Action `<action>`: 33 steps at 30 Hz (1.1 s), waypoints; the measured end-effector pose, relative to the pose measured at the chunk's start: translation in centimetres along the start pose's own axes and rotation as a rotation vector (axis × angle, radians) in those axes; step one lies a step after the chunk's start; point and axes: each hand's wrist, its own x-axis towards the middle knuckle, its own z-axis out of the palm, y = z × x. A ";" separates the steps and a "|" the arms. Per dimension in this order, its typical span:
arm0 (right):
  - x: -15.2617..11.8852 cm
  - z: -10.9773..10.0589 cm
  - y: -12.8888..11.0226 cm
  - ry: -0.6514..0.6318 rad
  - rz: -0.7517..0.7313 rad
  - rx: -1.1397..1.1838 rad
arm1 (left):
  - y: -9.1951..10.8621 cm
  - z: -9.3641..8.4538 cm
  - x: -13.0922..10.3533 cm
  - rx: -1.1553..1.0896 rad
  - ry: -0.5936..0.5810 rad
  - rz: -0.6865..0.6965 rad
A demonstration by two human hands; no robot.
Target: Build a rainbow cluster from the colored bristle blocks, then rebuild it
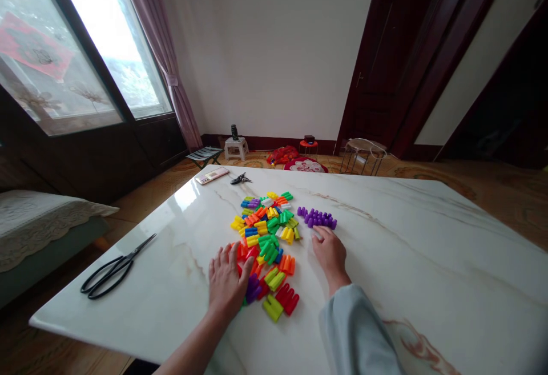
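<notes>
Many coloured plastic pieces, among them a green one [269, 248], an orange one [287, 264] and a red one [287, 299], lie in a loose pile on the white marble-patterned table [406, 238]. My left hand [226, 281] rests spread over the pile's left edge, beside a purple piece [253, 287], holding nothing that shows. To the right of the pile sits a joined group of purple pieces [317, 217]. My right hand [330, 254] is at its near edge, fingers curled together; what they hold, if anything, is hidden.
Black scissors [117, 267] lie at the table's left. A phone [212, 176] and dark keys [240, 178] are near the far edge. Beyond stand a white stool [236, 148], a red stool [309, 145] and a round metal-legged stool [363, 149].
</notes>
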 end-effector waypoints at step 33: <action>-2.5 -0.7 -4.4 -0.442 -0.177 0.306 | 0.2 -0.2 -0.1 0.004 0.038 -0.010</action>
